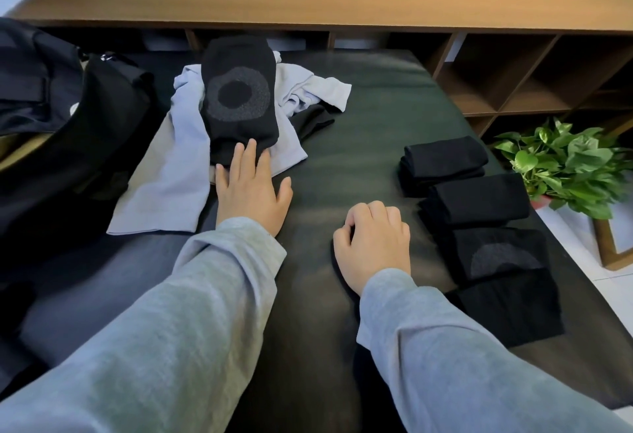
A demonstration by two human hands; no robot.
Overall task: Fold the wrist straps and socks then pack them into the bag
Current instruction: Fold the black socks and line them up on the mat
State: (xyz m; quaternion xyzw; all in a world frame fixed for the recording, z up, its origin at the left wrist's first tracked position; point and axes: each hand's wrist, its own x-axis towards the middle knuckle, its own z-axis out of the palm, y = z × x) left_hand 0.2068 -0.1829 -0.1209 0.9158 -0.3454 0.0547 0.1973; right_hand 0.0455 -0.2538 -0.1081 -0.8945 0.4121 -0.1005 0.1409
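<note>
Left hand: the left hand [251, 189] lies at centre frame with fingers straight and slightly spread, fingertips touching the near edge of the black knee sleeve [239, 100].
Right hand: the right hand [373, 244] sits right of centre, fingers curled under in a loose fist, knuckles up, resting on the desk [376, 107]; it holds nothing that can be seen.
Sleeves: both arms wear grey sleeves [191, 323] running in from the lower edge.
Black knee sleeve: in the upper middle, lying on the pale blue garment [178, 179], its grey ring pattern facing up.
Folded black pieces: a row of four folded black pieces [476, 199] along the right side of the desk, just beside the right hand.
Bag: the black bag [68, 144] lies at the left edge, touching the pale blue garment.
Plant: a green potted plant [568, 165] at the right edge, beyond the desk.
Shelf: a wooden shelf [513, 83] with open compartments across the upper right.
</note>
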